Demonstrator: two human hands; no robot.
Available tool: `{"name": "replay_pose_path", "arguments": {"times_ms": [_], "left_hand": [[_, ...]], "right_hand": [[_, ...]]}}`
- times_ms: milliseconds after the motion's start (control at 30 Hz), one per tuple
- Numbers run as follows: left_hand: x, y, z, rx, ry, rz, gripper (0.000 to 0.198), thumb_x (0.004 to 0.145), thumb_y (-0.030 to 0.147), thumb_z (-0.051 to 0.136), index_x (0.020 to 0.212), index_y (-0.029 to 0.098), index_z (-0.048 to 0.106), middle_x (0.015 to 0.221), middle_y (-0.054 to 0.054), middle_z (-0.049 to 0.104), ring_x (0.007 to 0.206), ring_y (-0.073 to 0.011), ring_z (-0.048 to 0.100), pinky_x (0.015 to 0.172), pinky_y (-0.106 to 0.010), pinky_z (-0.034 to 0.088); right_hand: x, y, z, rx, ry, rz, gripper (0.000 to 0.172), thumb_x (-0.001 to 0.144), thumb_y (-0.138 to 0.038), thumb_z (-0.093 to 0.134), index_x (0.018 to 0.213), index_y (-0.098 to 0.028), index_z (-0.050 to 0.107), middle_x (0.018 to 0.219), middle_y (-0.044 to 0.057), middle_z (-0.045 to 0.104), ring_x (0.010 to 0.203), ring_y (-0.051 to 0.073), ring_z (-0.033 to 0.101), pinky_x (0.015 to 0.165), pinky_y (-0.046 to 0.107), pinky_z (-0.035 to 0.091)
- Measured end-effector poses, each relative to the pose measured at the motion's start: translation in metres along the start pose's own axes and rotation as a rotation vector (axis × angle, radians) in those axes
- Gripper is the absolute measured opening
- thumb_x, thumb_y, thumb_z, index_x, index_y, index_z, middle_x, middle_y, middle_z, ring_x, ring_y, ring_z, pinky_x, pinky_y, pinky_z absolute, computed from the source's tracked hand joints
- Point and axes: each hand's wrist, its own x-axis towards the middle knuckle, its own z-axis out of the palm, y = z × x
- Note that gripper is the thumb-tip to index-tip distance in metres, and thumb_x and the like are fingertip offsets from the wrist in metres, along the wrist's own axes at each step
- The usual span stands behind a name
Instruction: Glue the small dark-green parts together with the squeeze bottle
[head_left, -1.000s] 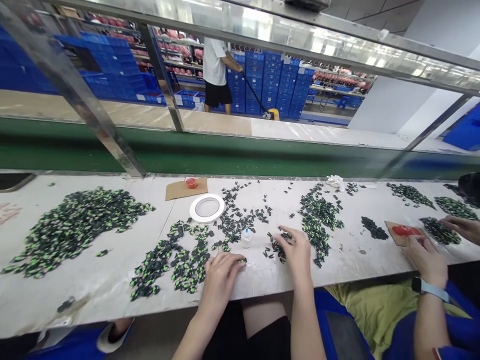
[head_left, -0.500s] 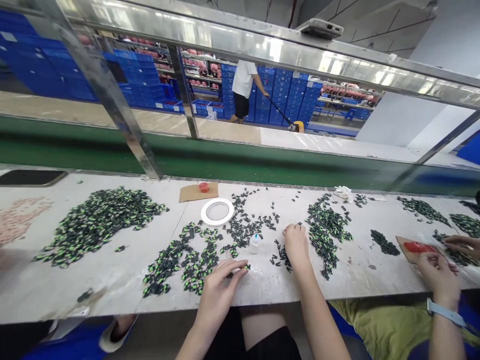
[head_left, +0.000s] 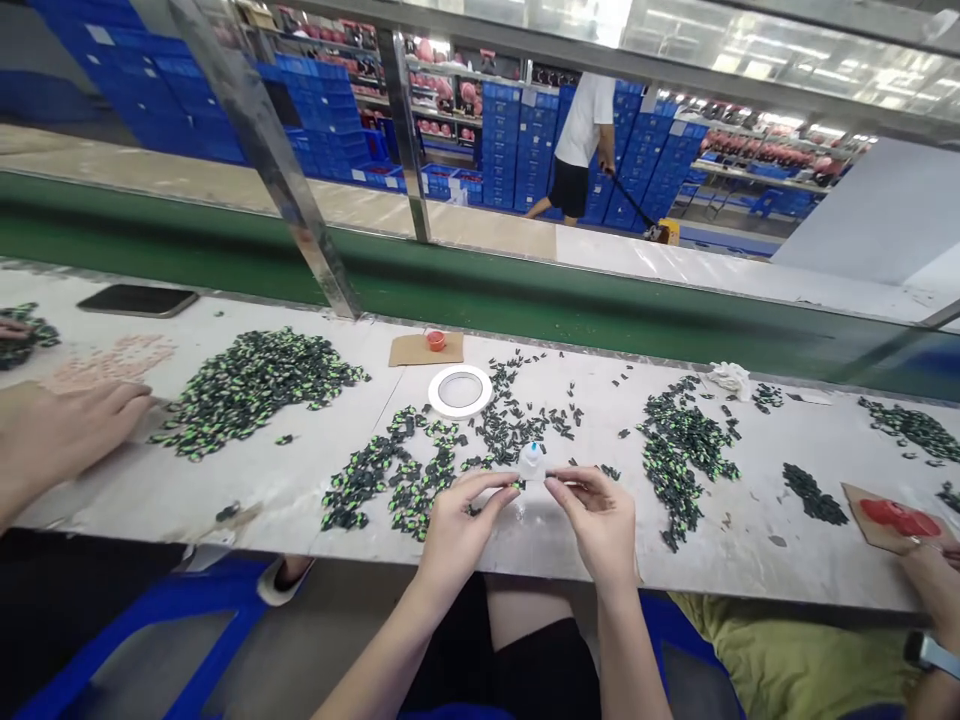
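Over the pale, flat table (head_left: 540, 550), my left hand (head_left: 459, 518) pinches a small black-and-green plastic-looking piece (head_left: 520, 486); my right hand (head_left: 604, 518) is narrowed, its contents unclear; a forward nudge could tip the small translucent blue-tipped bottle (head_left: 532, 462) just beyond

Stacked blue crates (head_left: 499, 150) near loaded shelves (head_left: 761, 179)

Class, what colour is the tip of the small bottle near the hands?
The small bottle has a blue tip, best seen in the head view.
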Motion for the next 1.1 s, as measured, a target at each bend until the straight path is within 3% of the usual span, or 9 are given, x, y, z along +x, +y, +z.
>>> {"name": "replay_pose_path", "arguments": {"times_ms": [100,233,467,733,967,1100], "left_hand": [[0.002,0.002,0.002,0.031,-0.015,0.078,0.015,0.082,0.028,0.061,0.087,0.02,0.074,0.088,-0.005,0.071,0.085,-0.0181,0.065,0.08,-0.03,0.052],[0.001,0.003,0.004,0.096,-0.024,0.193,0.014,0.085,0.023,0.059,0.089,0.02,0.072,0.087,-0.004,0.07,0.085,-0.0166,0.063,0.079,-0.029,0.05],[0.003,0.002,0.006,0.127,-0.046,0.285,0.011,0.085,0.017,0.06,0.088,0.019,0.07,0.085,-0.002,0.07,0.082,-0.0149,0.062,0.078,-0.028,0.048],[0.004,0.01,0.006,-0.03,-0.079,0.03,0.013,0.08,0.024,0.062,0.081,0.021,0.074,0.079,-0.004,0.07,0.077,-0.0168,0.064,0.073,-0.027,0.052],[-0.003,0.003,0.003,-0.033,-0.069,-0.02,0.011,0.078,0.024,0.063,0.077,0.019,0.073,0.077,-0.005,0.069,0.075,-0.0172,0.064,0.071,-0.026,0.052],[-0.006,0.003,0.003,-0.072,-0.121,-0.062,0.013,0.08,0.025,0.061,0.081,0.017,0.072,0.082,-0.006,0.07,0.08,-0.017,0.066,0.074,-0.025,0.053]], "right_hand": [[-0.007,-0.001,0.007,0.034,-0.028,0.054,0.021,0.063,-0.033,0.078,0.075,-0.016,0.073,0.076,0.008,0.071,0.072,0.021,0.068,0.068,0.03,0.058],[-0.009,0.001,0.007,0.039,-0.072,0.022,0.013,0.071,-0.031,0.072,0.076,-0.019,0.075,0.079,0.007,0.071,0.074,0.02,0.068,0.067,0.03,0.058],[-0.011,0.001,0.005,0.012,-0.127,0.036,0.011,0.073,-0.028,0.07,0.078,-0.019,0.076,0.082,0.007,0.071,0.076,0.02,0.069,0.068,0.028,0.058],[-0.018,0.005,0.007,0.011,-0.072,-0.044,0.01,0.076,-0.025,0.069,0.082,-0.019,0.076,0.082,0.007,0.071,0.078,0.019,0.069,0.071,0.028,0.058],[-0.024,0.009,0.006,-0.163,-0.103,-0.136,0.012,0.08,-0.025,0.066,0.084,-0.02,0.076,0.082,0.007,0.071,0.075,0.019,0.068,0.07,0.029,0.058],[-0.027,0.011,0.005,-0.118,-0.095,-0.065,0.012,0.077,-0.026,0.069,0.084,-0.019,0.075,0.083,0.007,0.071,0.077,0.019,0.069,0.07,0.027,0.058]]}}
